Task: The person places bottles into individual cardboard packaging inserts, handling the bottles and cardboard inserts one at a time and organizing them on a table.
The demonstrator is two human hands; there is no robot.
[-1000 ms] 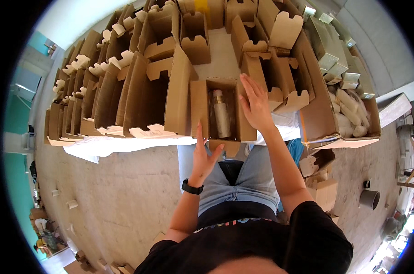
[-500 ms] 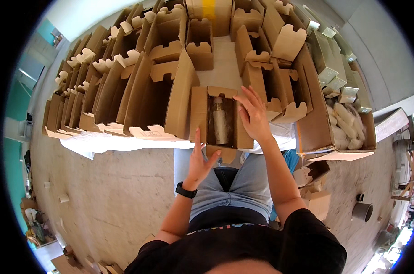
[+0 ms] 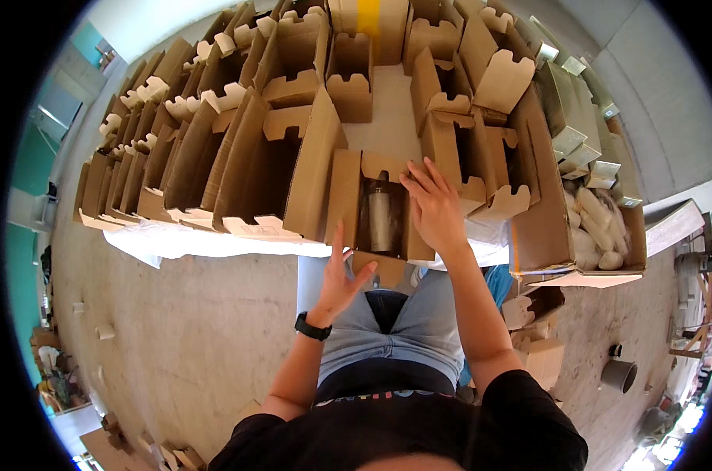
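Observation:
A small brown cardboard box with raised flaps stands at the near edge of the table, in front of me. Inside lies a pale cylindrical item with a dark narrow tip, seemingly in clear plastic; its kind is not plain. My left hand is at the box's near left corner, fingers stretched and thumb apart by the near flap. Fingers spread, my right hand rests along the right side at its far corner. The far flap leans over the far end of the opening. Neither hand is closed around anything.
Rows of open cardboard boxes stand left and behind; more boxes are at right. A large carton at far right holds plastic-wrapped pale items and greenish boxes. A dark bucket sits on the floor.
The far flap now sits lower over the opening, and the item's dark tip shows. My right hand has shifted slightly nearer; my left hand stays at the near left corner.

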